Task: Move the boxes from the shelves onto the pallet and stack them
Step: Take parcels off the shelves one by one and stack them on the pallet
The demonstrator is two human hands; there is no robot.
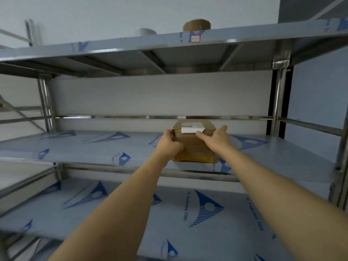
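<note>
reaching up with both arms, the person has the left hand (170,143) curled against the left side of a small brown cardboard box (194,146), fingers wrapped around its upper left corner and closed on it. the right hand (216,137) is spread flat, fingers apart, lying along the box's right top edge just beside a white label (192,128); it touches the box but is not yet clamped on it. the box sits on the middle shelf (84,146), near the front edge and slightly right of centre, on blue-printed protective film.

apart from this box the middle shelf looks bare, and so does the lower shelf (188,223) below it. on the top shelf (169,41), a brown rounded item (196,25) and a white item (145,32) show above the rim; what they are cannot be told from here. the pallet is out of view, so how many boxes are stacked there cannot be told.

judging by the bare shelves, the task seems well along: this box is not yet lifted, and carrying and stacking it remain.
</note>
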